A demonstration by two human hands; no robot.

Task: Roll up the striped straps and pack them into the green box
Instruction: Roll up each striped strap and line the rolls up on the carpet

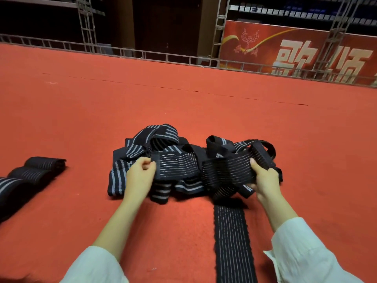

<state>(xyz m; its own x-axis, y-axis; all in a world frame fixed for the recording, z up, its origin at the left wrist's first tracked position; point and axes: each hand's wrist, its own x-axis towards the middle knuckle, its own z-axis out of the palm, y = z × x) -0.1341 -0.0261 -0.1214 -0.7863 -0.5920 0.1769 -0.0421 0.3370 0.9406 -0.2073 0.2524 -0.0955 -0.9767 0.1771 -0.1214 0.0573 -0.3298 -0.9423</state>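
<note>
Judged light, limp and stretchy, the black pale-striped elastic strap [177, 167] is held over the tangled strap pile [142, 144] on the red carpet floor [81, 119], its flat end, best for starting a roll, pinched by the left hand [139, 176], its bunched middle clamped in the right hand [265, 178] by curled fingers.
</note>
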